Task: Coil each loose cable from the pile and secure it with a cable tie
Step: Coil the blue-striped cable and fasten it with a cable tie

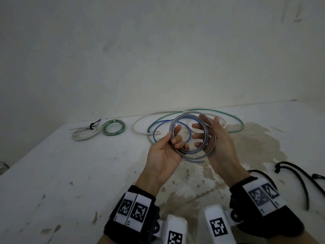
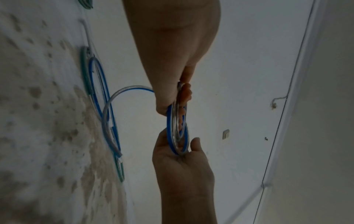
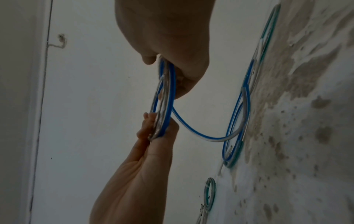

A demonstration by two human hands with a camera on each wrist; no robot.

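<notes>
While both hands grip, coiled cable [image 1: 192,136] between fingers [image 1: 176,133], thumbs outside

You held both hands raised above the desk [image 1: 70,173], palms turned toward each other. Your left hand [image 1: 164,152] gripped the near-left side of the coiled clear cable [image 1: 192,136], thumb outside the ring and fingers [image 1: 177,140] curled through it. Your right hand [image 1: 216,138] cradled the coil's far-right side, its fingers spread and only loosely bent inside the ring. Both forearms angled in toward the coil, each wrist wrapped in a black band [image 1: 133,213].
</notes>
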